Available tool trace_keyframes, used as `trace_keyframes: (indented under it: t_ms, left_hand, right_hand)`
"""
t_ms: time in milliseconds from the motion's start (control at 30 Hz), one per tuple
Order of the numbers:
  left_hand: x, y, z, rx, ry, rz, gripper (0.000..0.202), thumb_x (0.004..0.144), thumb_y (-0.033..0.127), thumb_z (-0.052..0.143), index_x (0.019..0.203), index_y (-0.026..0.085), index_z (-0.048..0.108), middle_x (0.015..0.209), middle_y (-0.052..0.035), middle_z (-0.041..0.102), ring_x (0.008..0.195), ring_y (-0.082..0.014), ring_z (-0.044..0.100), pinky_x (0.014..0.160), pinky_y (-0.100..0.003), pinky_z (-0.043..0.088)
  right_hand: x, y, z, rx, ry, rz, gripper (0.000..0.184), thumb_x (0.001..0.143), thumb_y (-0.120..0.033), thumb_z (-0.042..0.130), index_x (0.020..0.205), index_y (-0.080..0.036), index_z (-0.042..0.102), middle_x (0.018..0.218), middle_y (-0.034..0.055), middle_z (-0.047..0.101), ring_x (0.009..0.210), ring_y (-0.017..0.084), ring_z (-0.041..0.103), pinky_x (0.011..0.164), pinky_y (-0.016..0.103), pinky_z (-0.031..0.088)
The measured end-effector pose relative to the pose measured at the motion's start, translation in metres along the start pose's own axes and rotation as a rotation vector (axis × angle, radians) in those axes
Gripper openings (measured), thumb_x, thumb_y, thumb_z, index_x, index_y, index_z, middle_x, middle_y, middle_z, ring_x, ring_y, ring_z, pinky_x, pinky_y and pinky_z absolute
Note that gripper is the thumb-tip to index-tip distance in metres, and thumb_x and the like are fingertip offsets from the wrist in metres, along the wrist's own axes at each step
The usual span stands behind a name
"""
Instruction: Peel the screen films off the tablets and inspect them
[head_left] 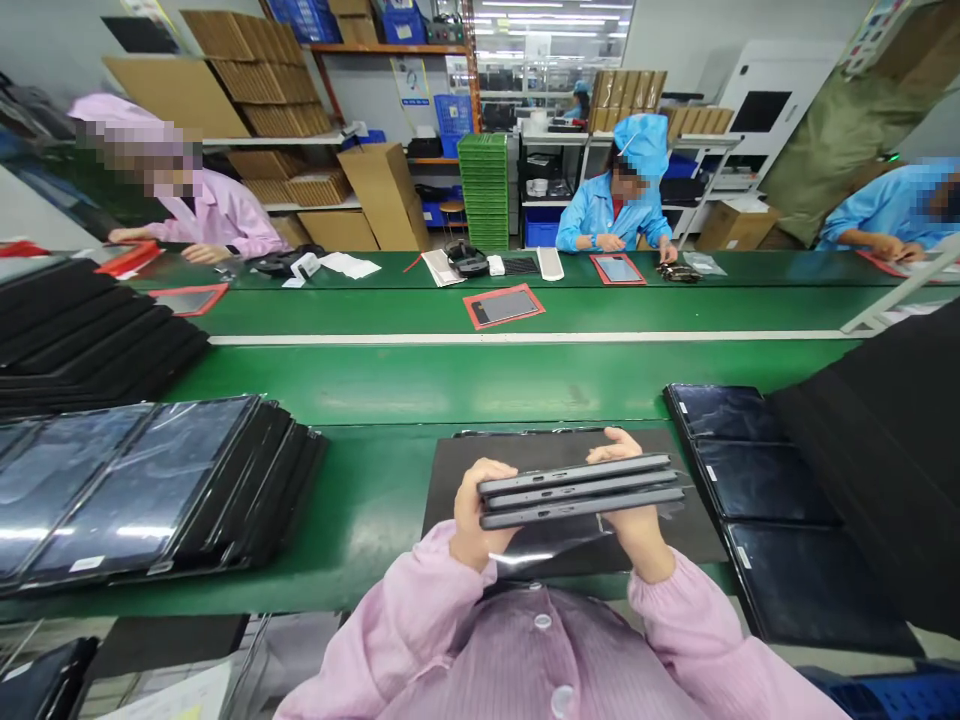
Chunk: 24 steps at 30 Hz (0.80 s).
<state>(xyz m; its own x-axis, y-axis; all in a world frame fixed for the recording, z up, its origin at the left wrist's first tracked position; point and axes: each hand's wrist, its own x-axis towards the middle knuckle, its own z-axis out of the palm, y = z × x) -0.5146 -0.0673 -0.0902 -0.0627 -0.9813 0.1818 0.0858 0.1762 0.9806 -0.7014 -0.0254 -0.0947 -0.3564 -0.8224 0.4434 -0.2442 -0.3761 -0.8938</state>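
Note:
Both my hands hold a stack of three grey tablets [581,490] edge-on in front of my chest. My left hand [474,520] grips the stack's left end with fingers curled over the top. My right hand [637,525] supports the right end from below, its fingertips showing above the far edge. The stack hovers over a black mat [465,470] lying on the green bench [375,500]. My pink sleeves frame the bottom of the view.
Fanned rows of black-screened tablets [142,490] lie at left, and more in dark trays [757,480] at right. A green conveyor [487,380] carries red-framed tablets [502,305]. Co-workers in pink [217,215] and blue [611,210] sit across it, before shelves of cardboard.

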Motion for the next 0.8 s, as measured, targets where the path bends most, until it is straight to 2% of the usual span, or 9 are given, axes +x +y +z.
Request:
trace_keyframes:
  t_ms: [133, 200, 267, 333, 367, 433, 533, 700, 800]
  left_hand:
    - [0.013, -0.01, -0.002, 0.024, 0.03, 0.077, 0.043, 0.046, 0.048, 0.078, 0.074, 0.021, 0.059, 0.073, -0.0049, 0.06, 0.072, -0.0226, 0.058, 0.073, -0.039, 0.047]
    - [0.012, -0.007, -0.002, 0.022, 0.059, 0.138, 0.05, 0.045, 0.052, 0.078, 0.078, 0.021, 0.058, 0.08, -0.0066, 0.062, 0.081, -0.0245, 0.059, 0.08, -0.04, 0.046]
    - [0.009, 0.0, -0.003, -0.007, 0.076, 0.224, 0.065, 0.043, 0.058, 0.079, 0.091, 0.02, 0.058, 0.094, -0.0095, 0.063, 0.094, -0.0272, 0.059, 0.089, -0.041, 0.044]
    - [0.007, 0.009, -0.003, -0.048, 0.017, 0.267, 0.074, 0.047, 0.062, 0.077, 0.104, 0.019, 0.056, 0.103, -0.0118, 0.063, 0.095, -0.0271, 0.062, 0.089, -0.04, 0.046]
    - [0.006, 0.012, -0.004, -0.06, -0.039, 0.265, 0.072, 0.049, 0.062, 0.076, 0.103, 0.019, 0.056, 0.1, -0.0118, 0.065, 0.09, -0.0259, 0.064, 0.084, -0.039, 0.048]
    - [0.006, 0.015, -0.005, -0.058, -0.128, 0.222, 0.06, 0.051, 0.061, 0.076, 0.09, 0.019, 0.059, 0.084, -0.0093, 0.068, 0.076, -0.0231, 0.066, 0.073, -0.036, 0.051]
    - [0.007, 0.013, -0.007, -0.025, -0.114, 0.128, 0.058, 0.043, 0.065, 0.076, 0.074, 0.02, 0.057, 0.071, -0.0073, 0.067, 0.07, -0.0227, 0.065, 0.07, -0.037, 0.052]
    - [0.009, 0.013, -0.006, -0.038, -0.08, 0.043, 0.062, 0.037, 0.07, 0.075, 0.071, 0.022, 0.056, 0.072, -0.0081, 0.067, 0.071, -0.023, 0.065, 0.071, -0.039, 0.052]
    - [0.012, 0.019, -0.004, -0.021, -0.045, -0.055, 0.067, 0.029, 0.073, 0.074, 0.067, 0.022, 0.054, 0.069, -0.0074, 0.066, 0.07, -0.0236, 0.064, 0.072, -0.041, 0.051]
  right_hand:
    - [0.007, 0.011, 0.008, 0.112, -0.12, 0.178, 0.054, 0.064, -0.059, 0.068, 0.1, -0.023, 0.05, 0.098, 0.0067, 0.055, 0.087, 0.023, 0.058, 0.081, 0.041, 0.049]
    - [0.007, 0.009, 0.009, 0.13, -0.131, 0.111, 0.055, 0.062, -0.058, 0.072, 0.099, -0.023, 0.051, 0.104, 0.0082, 0.056, 0.096, 0.025, 0.058, 0.088, 0.043, 0.047]
    - [0.008, 0.003, 0.007, 0.187, -0.141, 0.01, 0.062, 0.061, -0.056, 0.076, 0.107, -0.024, 0.051, 0.118, 0.0105, 0.053, 0.107, 0.027, 0.056, 0.097, 0.046, 0.042]
    - [0.01, -0.003, 0.003, 0.267, -0.199, -0.029, 0.063, 0.064, -0.055, 0.075, 0.113, -0.026, 0.049, 0.125, 0.0115, 0.051, 0.11, 0.027, 0.056, 0.097, 0.047, 0.042]
    - [0.011, -0.005, 0.002, 0.3, -0.233, -0.035, 0.059, 0.066, -0.054, 0.074, 0.112, -0.026, 0.05, 0.122, 0.0109, 0.054, 0.106, 0.026, 0.059, 0.094, 0.047, 0.045]
    - [0.013, -0.007, -0.001, 0.336, -0.279, -0.035, 0.047, 0.068, -0.051, 0.074, 0.102, -0.025, 0.054, 0.107, 0.0085, 0.062, 0.097, 0.025, 0.063, 0.084, 0.044, 0.051]
    - [0.015, -0.005, -0.002, 0.336, -0.257, -0.011, 0.045, 0.063, -0.05, 0.077, 0.091, -0.023, 0.055, 0.087, 0.006, 0.067, 0.086, 0.025, 0.066, 0.072, 0.043, 0.055]
    - [0.018, -0.002, 0.001, 0.315, -0.237, 0.002, 0.046, 0.062, -0.054, 0.077, 0.089, -0.024, 0.055, 0.083, 0.0048, 0.068, 0.082, 0.024, 0.066, 0.072, 0.044, 0.055]
    - [0.021, -0.005, 0.002, 0.289, -0.223, 0.035, 0.049, 0.06, -0.058, 0.076, 0.086, -0.024, 0.054, 0.08, 0.005, 0.067, 0.078, 0.025, 0.066, 0.071, 0.045, 0.055]
